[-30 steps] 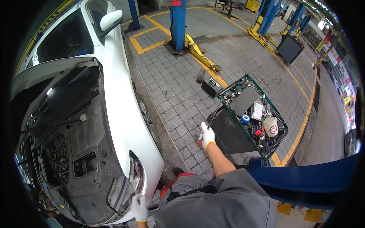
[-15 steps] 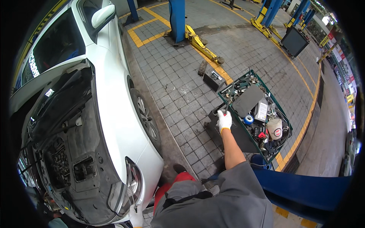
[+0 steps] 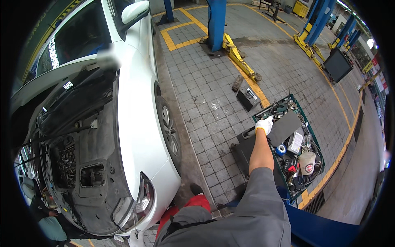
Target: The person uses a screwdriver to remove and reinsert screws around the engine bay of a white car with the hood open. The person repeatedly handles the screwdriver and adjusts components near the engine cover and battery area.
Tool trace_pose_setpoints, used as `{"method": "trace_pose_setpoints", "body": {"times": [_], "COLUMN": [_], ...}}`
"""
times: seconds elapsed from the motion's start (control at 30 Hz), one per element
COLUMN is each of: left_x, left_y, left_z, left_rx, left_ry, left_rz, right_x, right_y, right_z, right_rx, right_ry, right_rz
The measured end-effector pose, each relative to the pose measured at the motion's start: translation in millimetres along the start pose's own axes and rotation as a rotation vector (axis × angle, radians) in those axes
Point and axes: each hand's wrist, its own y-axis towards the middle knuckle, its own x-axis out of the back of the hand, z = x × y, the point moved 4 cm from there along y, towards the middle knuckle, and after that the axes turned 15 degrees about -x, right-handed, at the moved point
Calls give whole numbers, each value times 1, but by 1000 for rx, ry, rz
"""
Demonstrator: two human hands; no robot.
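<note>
My right hand [image 3: 264, 125], in a white knit glove, is at the near left corner of an open green-rimmed tool cart [image 3: 306, 190], over the tools. Its fingers are closed; what they hold, if anything, is hidden among the tools beyond them. Low in the view, my left hand [image 3: 136, 238], gloved too and partly cut off, grips a thin metal rod [image 3: 135, 220] that points up in front of the headlight [image 3: 144, 197] of a white car [image 3: 142, 136]. The rod's kind does not show.
The car's hood is raised over the engine bay [image 3: 92, 175]. On the cart lie a grey pad [image 3: 284, 128], a blue tape roll [image 3: 281, 150] and a beige round container [image 3: 307, 162]. A black case [image 3: 248, 99] stands on the tiles near a blue lift post [image 3: 216, 24]. Another person's hand [image 3: 52, 213] shows at lower left.
My right hand has moved from beside the cart to over its near left corner; the long dark tool it held upright no longer stands out. My left hand still grips the rod. The view has shifted.
</note>
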Motion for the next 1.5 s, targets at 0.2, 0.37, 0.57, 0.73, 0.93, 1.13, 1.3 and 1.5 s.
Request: {"method": "trace_pose_setpoints", "body": {"times": [0.2, 0.37, 0.57, 0.73, 0.93, 1.13, 1.3, 1.5], "left_x": [6, 29, 88, 236, 153, 115, 136, 137], "left_y": [-15, -20, 20, 63, 117, 117, 118, 117], "left_z": [18, -4, -21, 0, 76, 147, 217, 254], "left_rx": [-13, 94, -54, -44, 53, 19, 49, 65], "left_ry": [-89, -55, -299, -827, -547, -479, -439, -468], "left_rz": [-122, -14, -370, -1103, -728, -804, -903, -855], "right_x": [-9, 37, 30, 12, 98, 164, 340, 344], "right_y": [4, -38, -61, -378, -690, -844, -934, -1005], "right_z": [13, 32, 28, 15, -56, -76, -80, -52], "right_rx": [120, 310, 675, 960, 1078, 1769, 2162, 2134], "right_ry": [-61, -318, 215, 509, 564, 289, 770, 1198], "right_rz": [-57, -146, -380, 341, 1245, 1154, 932, 393]}}
